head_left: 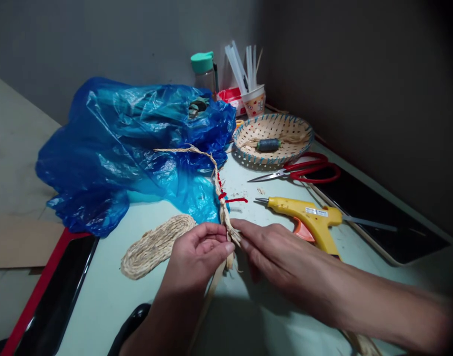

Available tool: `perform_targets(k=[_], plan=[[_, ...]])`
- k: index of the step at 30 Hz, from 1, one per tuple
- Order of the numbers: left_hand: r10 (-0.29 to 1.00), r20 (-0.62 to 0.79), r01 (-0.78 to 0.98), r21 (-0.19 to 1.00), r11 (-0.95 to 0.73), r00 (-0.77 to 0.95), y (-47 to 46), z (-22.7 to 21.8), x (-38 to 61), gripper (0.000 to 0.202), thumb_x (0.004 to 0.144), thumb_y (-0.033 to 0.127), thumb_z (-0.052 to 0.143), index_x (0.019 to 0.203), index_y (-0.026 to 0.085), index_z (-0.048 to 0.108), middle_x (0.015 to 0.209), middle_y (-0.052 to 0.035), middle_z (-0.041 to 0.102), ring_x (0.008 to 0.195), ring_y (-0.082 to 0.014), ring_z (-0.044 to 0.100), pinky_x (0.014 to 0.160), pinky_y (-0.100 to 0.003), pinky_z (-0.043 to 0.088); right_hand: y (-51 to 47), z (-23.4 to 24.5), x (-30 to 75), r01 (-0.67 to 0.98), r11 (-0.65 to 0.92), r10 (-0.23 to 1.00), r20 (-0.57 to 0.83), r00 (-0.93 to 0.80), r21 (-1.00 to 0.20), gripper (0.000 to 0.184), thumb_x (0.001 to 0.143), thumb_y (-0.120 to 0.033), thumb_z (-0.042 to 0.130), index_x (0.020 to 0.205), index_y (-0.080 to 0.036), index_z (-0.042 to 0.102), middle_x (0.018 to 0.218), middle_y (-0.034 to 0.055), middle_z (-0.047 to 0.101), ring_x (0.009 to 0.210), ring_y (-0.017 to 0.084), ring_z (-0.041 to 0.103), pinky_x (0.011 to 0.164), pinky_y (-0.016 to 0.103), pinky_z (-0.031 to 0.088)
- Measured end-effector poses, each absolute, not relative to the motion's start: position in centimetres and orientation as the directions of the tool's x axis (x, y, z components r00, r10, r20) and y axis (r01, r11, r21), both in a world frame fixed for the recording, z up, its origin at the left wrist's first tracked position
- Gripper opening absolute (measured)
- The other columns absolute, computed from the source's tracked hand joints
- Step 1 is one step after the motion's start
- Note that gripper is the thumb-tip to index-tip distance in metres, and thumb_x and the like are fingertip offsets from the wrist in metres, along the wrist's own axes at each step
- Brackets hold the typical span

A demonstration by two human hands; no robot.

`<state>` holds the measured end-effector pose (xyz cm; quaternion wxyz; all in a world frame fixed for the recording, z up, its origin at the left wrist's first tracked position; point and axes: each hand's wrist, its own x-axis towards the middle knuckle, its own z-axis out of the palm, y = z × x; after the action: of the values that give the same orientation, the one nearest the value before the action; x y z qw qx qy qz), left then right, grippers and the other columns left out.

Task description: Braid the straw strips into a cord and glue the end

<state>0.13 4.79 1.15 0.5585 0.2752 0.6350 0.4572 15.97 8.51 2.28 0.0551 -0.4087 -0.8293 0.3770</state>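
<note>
Between my two hands lies a length of braided straw [224, 213], pale and frayed at its near end. A red fuzzy wire [233, 200] is twisted around it farther up, and its thin tail bends off to the left. My left hand [204, 247] pinches the braid near its lower end between thumb and fingers. From the other side, my right hand [270, 247] closes its fingers on the loose strands; its thumb is hidden. Left of my left hand rests a flat oval coil of braided straw [157, 245].
A yellow glue gun [308, 212], red-handled scissors [296, 170] and a black tablet-like panel [389, 217] lie right. A woven basket [244, 148] holds a dark thread spool [268, 144]. Behind stand a paper cup [254, 101] of glue sticks and a bottle [203, 69]. A blue plastic bag [111, 143] spreads left.
</note>
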Motion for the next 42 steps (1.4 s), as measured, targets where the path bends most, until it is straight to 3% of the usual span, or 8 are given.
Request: perform_targets(k=[7,13,18,22,28,34,42], plan=[[0.842,-0.518,-0.147,0.854,0.499,-0.153,5.0,1.4,-0.5,0.016,0.065,0.020,0.075,0.074,0.014,0.064,0.061,-0.0011,0.066,0.054,-0.0104,0.058,0.056,-0.021,0.043,8.6,1.9,15.9,0.674,0.332,0.723,-0.282,-0.631,-0.659,0.021,0.098,-0.031,0.030,0.090,-0.023,0.048,0.062,-0.0006,0.060,0.058,0.015,0.056,0.051,0.027,0.027],[0.886,-0.464,-0.232,0.861,0.453,0.009,4.9,0.4,-1.0,0.019,0.073,0.024,0.069,0.074,0.017,0.052,0.060,0.0013,0.062,0.055,-0.0132,0.060,0.056,-0.025,0.046,8.9,1.8,15.9,0.655,0.412,0.731,-0.199,-0.653,-0.634,0.027,0.098,-0.035,0.033,0.084,-0.024,0.053,0.064,-0.0004,0.061,0.063,0.016,0.057,0.058,0.028,0.030],[0.885,-0.443,-0.319,0.825,0.466,0.144,4.9,-0.2,-0.7,0.015,0.082,0.025,0.060,0.080,0.019,0.046,0.052,0.0049,0.054,0.042,-0.0093,0.049,0.045,-0.022,0.037,9.4,2.4,16.0,0.574,0.443,0.703,-0.130,-0.699,-0.688,0.024,0.096,-0.028,0.040,0.081,-0.022,0.056,0.070,-0.0005,0.062,0.066,0.014,0.056,0.064,0.027,0.034],[0.885,-0.448,-0.323,0.825,0.464,0.127,5.0,-0.3,-0.7,0.017,0.078,0.027,0.065,0.084,0.015,0.055,0.054,0.0058,0.050,0.044,-0.0074,0.044,0.046,-0.022,0.034,9.5,2.7,16.0,0.560,0.426,0.704,-0.128,-0.698,-0.711,0.023,0.096,-0.029,0.039,0.081,-0.022,0.055,0.077,-0.0007,0.062,0.072,0.014,0.056,0.067,0.027,0.035],[0.899,-0.429,-0.217,0.873,0.437,0.084,4.9,0.0,-0.9,0.013,0.081,0.028,0.061,0.081,0.015,0.058,0.053,0.0002,0.058,0.047,-0.0112,0.051,0.051,-0.024,0.038,9.5,2.9,16.3,0.597,0.387,0.694,-0.204,-0.690,-0.703,0.028,0.098,-0.034,0.036,0.080,-0.022,0.053,0.072,-0.0010,0.059,0.069,0.014,0.053,0.064,0.027,0.035],[0.895,-0.440,-0.341,0.833,0.436,0.070,4.9,0.2,-0.5,0.019,0.077,0.029,0.068,0.080,0.015,0.055,0.052,0.0084,0.038,0.044,-0.0039,0.023,0.044,-0.020,0.020,9.9,2.9,16.7,0.589,0.439,0.707,-0.143,-0.692,-0.679,0.025,0.096,-0.034,0.039,0.078,-0.023,0.052,0.071,-0.0019,0.057,0.071,0.015,0.051,0.059,0.026,0.031],[0.881,-0.472,-0.196,0.866,0.460,-0.019,5.0,0.7,-0.2,0.022,0.076,0.034,0.068,0.074,0.014,0.058,0.058,0.0042,0.047,0.047,-0.0042,0.027,0.046,-0.022,0.017,10.2,2.7,16.9,0.573,0.473,0.686,-0.129,-0.716,-0.669,0.030,0.098,-0.036,0.038,0.076,-0.022,0.052,0.067,-0.0032,0.055,0.066,0.013,0.048,0.059,0.028,0.029]])
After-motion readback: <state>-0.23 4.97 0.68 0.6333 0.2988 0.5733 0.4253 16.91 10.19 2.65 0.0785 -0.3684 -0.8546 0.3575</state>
